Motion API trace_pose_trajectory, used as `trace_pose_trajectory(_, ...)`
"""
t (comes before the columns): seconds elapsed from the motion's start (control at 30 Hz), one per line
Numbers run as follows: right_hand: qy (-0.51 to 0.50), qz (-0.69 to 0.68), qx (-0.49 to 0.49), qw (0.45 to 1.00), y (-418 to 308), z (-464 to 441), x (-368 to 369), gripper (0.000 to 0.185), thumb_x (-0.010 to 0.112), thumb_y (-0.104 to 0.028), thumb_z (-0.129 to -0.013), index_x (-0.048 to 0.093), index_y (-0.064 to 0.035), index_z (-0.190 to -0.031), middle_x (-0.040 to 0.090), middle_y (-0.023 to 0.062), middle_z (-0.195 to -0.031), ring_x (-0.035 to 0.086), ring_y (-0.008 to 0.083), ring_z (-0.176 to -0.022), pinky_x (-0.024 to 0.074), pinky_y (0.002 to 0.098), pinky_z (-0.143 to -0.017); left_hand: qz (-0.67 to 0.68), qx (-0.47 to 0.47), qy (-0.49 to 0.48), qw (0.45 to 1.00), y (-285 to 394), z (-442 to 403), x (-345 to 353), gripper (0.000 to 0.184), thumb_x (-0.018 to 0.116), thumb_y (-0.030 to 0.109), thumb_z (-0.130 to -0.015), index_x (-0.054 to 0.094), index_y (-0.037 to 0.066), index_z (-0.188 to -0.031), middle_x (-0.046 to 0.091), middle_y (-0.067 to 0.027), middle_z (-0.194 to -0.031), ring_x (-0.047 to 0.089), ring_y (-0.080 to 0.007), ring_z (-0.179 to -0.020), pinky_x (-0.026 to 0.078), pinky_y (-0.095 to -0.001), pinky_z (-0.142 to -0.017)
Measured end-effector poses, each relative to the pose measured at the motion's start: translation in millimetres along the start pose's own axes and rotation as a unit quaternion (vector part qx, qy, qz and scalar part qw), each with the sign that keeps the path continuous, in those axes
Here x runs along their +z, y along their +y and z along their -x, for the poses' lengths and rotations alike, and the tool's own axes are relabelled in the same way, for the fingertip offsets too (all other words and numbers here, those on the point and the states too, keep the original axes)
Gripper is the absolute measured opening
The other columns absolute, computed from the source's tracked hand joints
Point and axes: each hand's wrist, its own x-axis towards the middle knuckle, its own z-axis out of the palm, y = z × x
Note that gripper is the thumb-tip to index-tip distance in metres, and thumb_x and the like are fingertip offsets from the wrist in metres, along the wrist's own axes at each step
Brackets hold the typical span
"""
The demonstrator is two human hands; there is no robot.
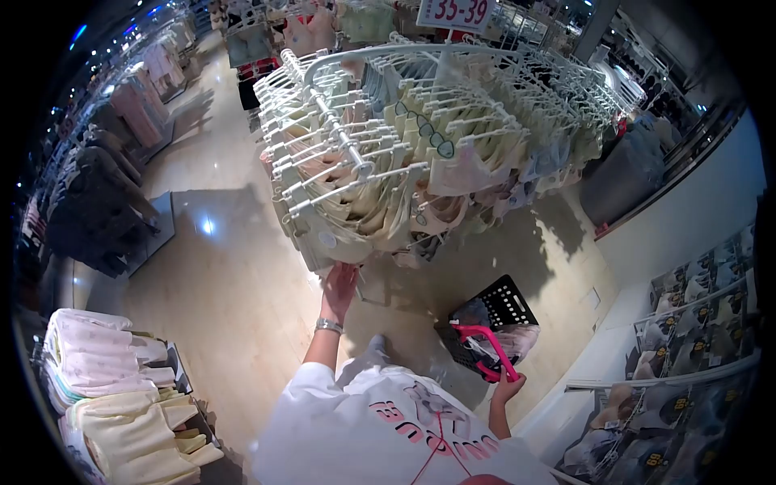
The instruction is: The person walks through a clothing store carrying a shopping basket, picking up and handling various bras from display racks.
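Note:
My left hand (pixel 340 288), with a watch (pixel 328 325) on its wrist, reaches forward to the lower edge of a beige bra (pixel 325 240) at the near end of a hanging rack. Its fingers look stretched out, and their tips meet the garment's edge. Down at my right side, my right hand (pixel 508 388) is closed round the pink handle of a black shopping basket (pixel 517 295). Pale pink and greyish clothes (pixel 517 339) lie inside the basket. White hangers (pixel 323 174) with beige, pale green and pink bras crowd the rack.
A white rail (pixel 347 145) juts towards me, under a price sign (pixel 457 12). Folded pink and yellow clothes (pixel 121 428) lie at lower left, beyond them dark garments (pixel 89 202). Wall shelves with packaged bras (pixel 679 412) stand at right. Pale floor (pixel 218 283) runs along the left.

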Motion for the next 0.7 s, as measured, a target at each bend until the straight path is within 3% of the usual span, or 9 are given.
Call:
trace_pose_trajectory(0.13, 0.005, 0.005, 0.048, 0.999, -9.2, -11.8, 13.5, 0.05, 0.082, -0.026, -0.069, 0.044, 0.0001, -0.088, 0.043, 0.0063, -0.082, 0.045, 0.019, -0.07, 0.0424, 0.0324, -0.064, 0.021, -0.069, -0.034, 0.997, -0.5, 8.7, 15.0, 0.021, 0.06, 0.023, -0.089, 0.059, 0.008, -0.103, 0.06, -0.0045, -0.112, 0.051, -0.0211, -0.112, 0.038, -0.0345, -0.103)
trace_pose_trajectory(0.27, 0.03, 0.035, 0.061, 0.997, -26.0, -15.2, 30.1, 0.048, 0.081, -0.028, -0.071, 0.045, 0.0006, -0.085, 0.045, 0.0058, -0.078, 0.045, 0.0173, -0.065, 0.0424, 0.0304, -0.06, 0.024, -0.117, -0.023, 0.993, -4.0, 3.4, -0.9, 0.028, 0.059, 0.027, -0.09, 0.056, 0.006, -0.108, 0.058, -0.0071, -0.116, 0.049, -0.0239, -0.117, 0.034, -0.0362, -0.106)
trace_pose_trajectory(0.37, 0.03, 0.026, 0.085, 0.996, -32.5, -20.7, 42.1, 0.048, 0.081, -0.028, -0.072, 0.045, 0.0015, -0.084, 0.046, 0.0064, -0.079, 0.044, 0.0166, -0.065, 0.0424, 0.0298, -0.06, 0.008, -0.117, -0.028, 0.993, -7.5, 9.0, 7.0, 0.029, 0.06, 0.027, -0.089, 0.055, 0.011, -0.113, 0.055, -0.0038, -0.12, 0.046, -0.0229, -0.12, 0.033, -0.0367, -0.107)
trace_pose_trajectory(0.5, 0.045, 0.046, 0.017, 0.998, -18.4, -24.2, 56.5, 0.05, 0.075, -0.034, -0.077, 0.048, 0.0068, -0.09, 0.05, 0.0131, -0.082, 0.051, 0.0261, -0.072, 0.045, 0.0363, -0.065, -0.076, -0.042, -0.016, 0.996, -10.7, 13.0, 31.4, 0.031, 0.06, 0.03, -0.089, 0.053, 0.021, -0.118, 0.051, 0.0032, -0.126, 0.042, -0.0208, -0.124, 0.033, -0.037, -0.104)
trace_pose_trajectory(0.6, -0.022, 0.053, 0.014, 0.998, -6.1, -33.0, 64.0, 0.047, 0.07, -0.035, -0.082, 0.047, 0.0058, -0.086, 0.047, 0.0113, -0.073, 0.049, 0.0252, -0.072, 0.0425, 0.0361, -0.067, -0.123, -0.004, -0.004, 0.992, -12.2, 8.5, 28.6, 0.038, 0.061, 0.033, -0.088, 0.049, 0.026, -0.124, 0.049, 0.0061, -0.129, 0.04, -0.0199, -0.126, 0.034, -0.0369, -0.102)
trace_pose_trajectory(0.63, -0.061, 0.032, 0.027, 0.997, -8.9, -34.5, 61.8, 0.047, 0.067, -0.038, -0.083, 0.048, 0.005, -0.086, 0.05, 0.0141, -0.076, 0.051, 0.0278, -0.073, 0.0423, 0.0383, -0.069, -0.108, -0.009, -0.021, 0.994, -12.1, 6.1, 24.6, 0.041, 0.061, 0.033, -0.088, 0.048, 0.026, -0.125, 0.048, 0.006, -0.129, 0.04, -0.0197, -0.127, 0.034, -0.0368, -0.101)
trace_pose_trajectory(0.7, -0.148, 0.16, 0.069, 0.974, -19.6, -45.2, 55.2, 0.055, 0.063, -0.047, -0.082, 0.053, 0.0041, -0.099, 0.058, 0.0215, -0.097, 0.058, 0.0359, -0.088, 0.0431, 0.0461, -0.08, -0.117, -0.007, -0.017, 0.993, -5.8, 5.4, 24.4, 0.045, 0.062, 0.035, -0.087, 0.045, 0.025, -0.128, 0.048, 0.006, -0.13, 0.039, -0.0192, -0.127, 0.034, -0.0365, -0.1)
